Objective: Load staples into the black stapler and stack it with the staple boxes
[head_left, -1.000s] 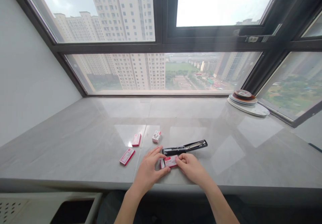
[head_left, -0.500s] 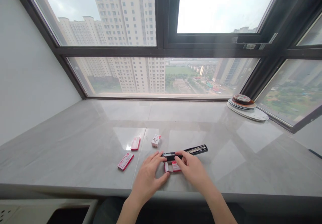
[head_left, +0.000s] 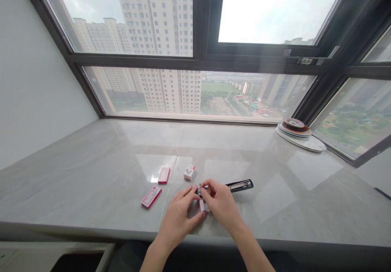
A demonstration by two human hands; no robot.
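Note:
An opened black stapler (head_left: 241, 185) lies on the marble sill, its metal inside showing to the right. My left hand (head_left: 181, 215) curls round the stapler's left end with its fingertips, while the thumb touches a small red and white box (head_left: 202, 205) just in front of it. Over the stapler's left part, my right hand (head_left: 220, 202) pinches thumb and forefinger together beside a small upright metal piece. What sits between those fingertips is too small to make out. Much of the stapler and of the box is hidden behind my right hand.
Two flat red and white boxes (head_left: 151, 196) lie left of my hands. A small white box (head_left: 189, 172) stands behind them. Stacked plates (head_left: 301, 135) sit in the far right corner by the window frame (head_left: 195, 63). The sill's front edge (head_left: 100, 231) runs close below my wrists.
My right hand has slid left along the stapler to its left end, with thumb and forefinger now pinched there. A small metal piece now stands up at that end. My left hand stays nearly in place.

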